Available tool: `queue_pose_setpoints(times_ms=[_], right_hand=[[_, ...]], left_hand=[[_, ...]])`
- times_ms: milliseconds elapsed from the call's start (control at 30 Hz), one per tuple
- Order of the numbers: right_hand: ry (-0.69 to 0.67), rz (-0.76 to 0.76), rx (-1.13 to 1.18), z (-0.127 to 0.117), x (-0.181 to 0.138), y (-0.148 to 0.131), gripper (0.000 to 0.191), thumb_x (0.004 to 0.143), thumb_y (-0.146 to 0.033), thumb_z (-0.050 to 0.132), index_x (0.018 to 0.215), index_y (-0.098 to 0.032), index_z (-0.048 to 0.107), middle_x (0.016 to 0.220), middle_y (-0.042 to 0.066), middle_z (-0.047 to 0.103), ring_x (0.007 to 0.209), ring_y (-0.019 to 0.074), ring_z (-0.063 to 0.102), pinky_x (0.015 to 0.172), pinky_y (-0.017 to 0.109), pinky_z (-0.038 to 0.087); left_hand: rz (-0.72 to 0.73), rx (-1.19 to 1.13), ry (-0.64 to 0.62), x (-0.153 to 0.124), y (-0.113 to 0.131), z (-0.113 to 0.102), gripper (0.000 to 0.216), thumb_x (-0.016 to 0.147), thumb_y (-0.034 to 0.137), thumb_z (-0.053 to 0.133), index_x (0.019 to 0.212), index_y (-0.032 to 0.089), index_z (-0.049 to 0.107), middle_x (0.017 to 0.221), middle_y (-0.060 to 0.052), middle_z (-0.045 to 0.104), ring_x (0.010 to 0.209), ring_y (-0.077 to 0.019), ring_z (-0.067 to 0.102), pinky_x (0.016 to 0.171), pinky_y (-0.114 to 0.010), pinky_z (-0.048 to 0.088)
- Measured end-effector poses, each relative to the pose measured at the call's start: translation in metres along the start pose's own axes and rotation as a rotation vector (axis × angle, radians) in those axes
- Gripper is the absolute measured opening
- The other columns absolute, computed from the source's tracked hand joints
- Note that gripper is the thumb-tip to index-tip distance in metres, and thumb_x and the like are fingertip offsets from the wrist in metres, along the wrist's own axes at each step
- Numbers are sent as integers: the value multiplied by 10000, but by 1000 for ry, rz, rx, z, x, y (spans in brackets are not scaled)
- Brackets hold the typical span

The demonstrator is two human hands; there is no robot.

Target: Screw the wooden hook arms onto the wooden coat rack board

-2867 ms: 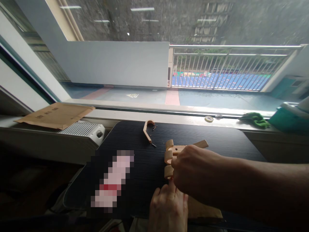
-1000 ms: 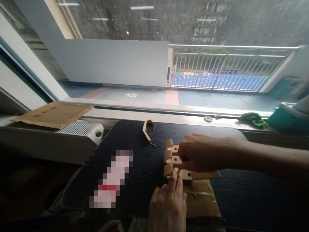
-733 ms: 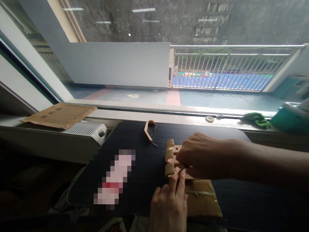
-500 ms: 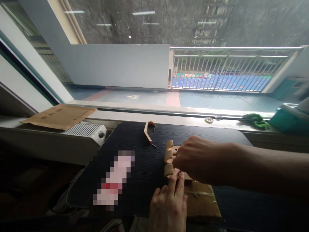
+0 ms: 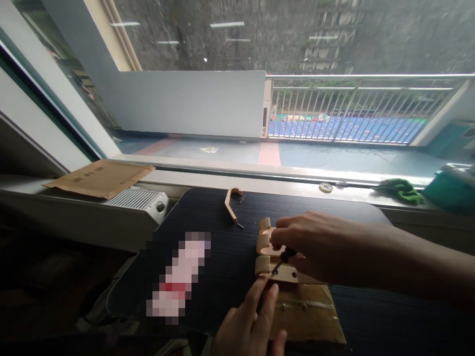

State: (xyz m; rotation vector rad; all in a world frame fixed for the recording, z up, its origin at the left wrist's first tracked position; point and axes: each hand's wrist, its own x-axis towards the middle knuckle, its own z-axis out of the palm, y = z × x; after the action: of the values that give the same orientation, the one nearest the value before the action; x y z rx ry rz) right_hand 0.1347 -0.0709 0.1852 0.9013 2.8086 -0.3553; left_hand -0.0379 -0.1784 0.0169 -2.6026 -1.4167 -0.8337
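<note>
Three curved wooden hooks (image 5: 264, 245) lie side by side on the black table (image 5: 208, 232), partly on a brown cardboard piece (image 5: 304, 316). My right hand (image 5: 308, 244) is closed on a small dark screwdriver (image 5: 281, 260), its tip down on the nearest hook. My left hand (image 5: 247, 324) reaches up from the bottom edge, its fingers stretched out and pressing the near hook's edge. A fourth wooden hook (image 5: 230, 201) lies apart farther back, with small dark screws (image 5: 240, 212) next to it.
A blurred pinkish object (image 5: 178, 279) lies on the table's left part. A white radiator (image 5: 139, 200) and a cardboard sheet (image 5: 100, 178) sit at the left. On the windowsill are a tape roll (image 5: 325, 187), a green cloth (image 5: 401, 190) and a teal container (image 5: 452, 190).
My right hand shifted over the hooks and now shows the screwdriver tip on the nearest hook. My left hand slid slightly left and lower, fingers still against that hook.
</note>
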Motion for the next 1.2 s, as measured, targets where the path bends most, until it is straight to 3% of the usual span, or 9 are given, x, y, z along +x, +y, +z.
queue_pose_setpoints(times_ms=[67,167,300,500,667,967,1200], right_hand=[[74,8,37,9,-2,5,145,778,-82,521,848,-168,615,851,29,623,685,109,566,562,215,349],[85,12,53,18,-3,11,139,795,-81,511,836,-175,606,795,23,628,672,114,578,576,214,362],[30,-27,81,16,-6,12,166,793,-60,510,843,-177,616,778,24,639,681,116,599,600,202,384],[66,-46,99,10,-11,12,213,780,-54,533,888,-183,663,818,42,660,703,118,614,663,197,434],[57,-48,91,7,-11,13,217,771,-39,545,873,-181,674,807,36,662,732,122,618,695,191,455],[27,-15,43,4,-8,5,216,788,-29,518,772,-177,674,697,23,631,699,125,600,709,209,453],[56,-31,-17,11,-6,2,184,747,-36,535,765,-156,674,715,54,635,728,151,594,683,225,438]], left_hand=[[-55,-138,105,0,-7,-7,421,861,168,497,1279,186,451,1164,-103,604,908,-167,645,727,-228,544],[-274,-255,220,11,-14,-7,424,852,180,532,1266,195,440,1173,-98,572,1008,-201,607,837,-311,530],[-403,-371,191,28,-18,11,503,803,183,589,1276,226,422,1196,-69,572,1044,-212,587,882,-352,512],[-440,-578,160,36,-15,28,401,812,146,574,1186,259,484,1104,-12,616,1021,-172,600,907,-287,479],[-494,-663,70,40,-17,25,359,827,155,566,1163,262,507,1058,3,626,997,-164,610,885,-264,471],[-522,-731,65,43,-18,22,282,806,174,601,1076,245,561,1001,3,630,953,-171,616,844,-257,482],[-496,-835,36,50,-20,15,403,738,89,593,1107,252,580,1031,-6,614,987,-177,607,885,-269,477]])
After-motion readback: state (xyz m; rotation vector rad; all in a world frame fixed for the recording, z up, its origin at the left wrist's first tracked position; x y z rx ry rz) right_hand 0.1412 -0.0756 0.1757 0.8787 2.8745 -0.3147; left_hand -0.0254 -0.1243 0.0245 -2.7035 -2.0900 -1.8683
